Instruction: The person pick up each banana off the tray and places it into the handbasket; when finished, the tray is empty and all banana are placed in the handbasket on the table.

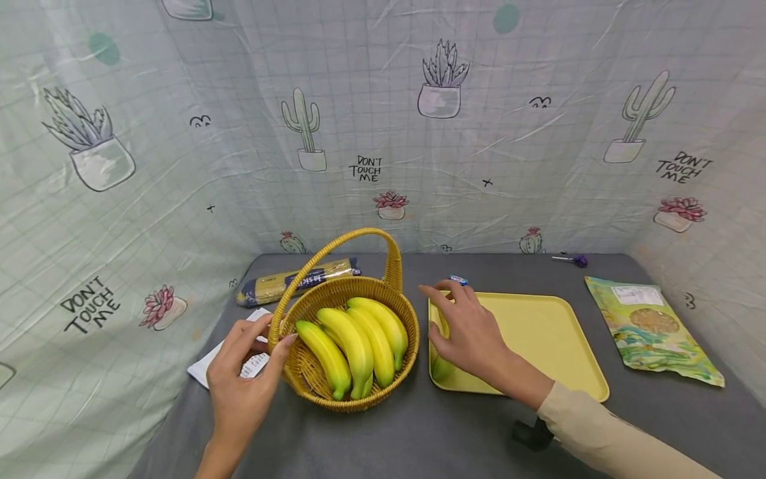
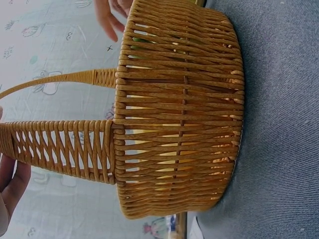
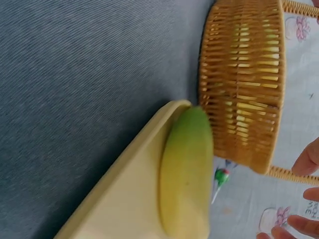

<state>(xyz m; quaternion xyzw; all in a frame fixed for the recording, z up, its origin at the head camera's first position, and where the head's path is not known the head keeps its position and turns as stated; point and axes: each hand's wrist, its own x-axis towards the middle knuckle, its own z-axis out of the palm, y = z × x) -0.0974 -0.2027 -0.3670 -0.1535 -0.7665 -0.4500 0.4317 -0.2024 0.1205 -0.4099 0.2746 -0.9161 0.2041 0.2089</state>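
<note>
A wicker basket (image 1: pixel 311 376) (image 2: pixel 179 109) (image 3: pixel 244 84) with a tall handle stands on the grey table and holds several yellow bananas (image 1: pixel 353 342). My left hand (image 1: pixel 248 362) touches its left rim at the handle's base with straight fingers (image 2: pixel 12 186). Right of the basket lies a yellow tray (image 1: pixel 538 332) (image 3: pixel 129 199). One greenish-yellow banana (image 1: pixel 441 368) (image 3: pixel 187 174) lies at the tray's left edge. My right hand (image 1: pixel 469 329) hovers over that banana with its fingers spread, and its fingertips (image 3: pixel 306 159) stay clear of the fruit.
A spaghetti packet (image 1: pixel 299 281) lies behind the basket and white paper (image 1: pixel 206 366) under my left hand. A snack bag (image 1: pixel 655 329) sits far right, small purple scissors (image 1: pixel 573 260) at the back. A black object (image 1: pixel 532 436) is under my right forearm. Cactus-print cloth walls surround the table.
</note>
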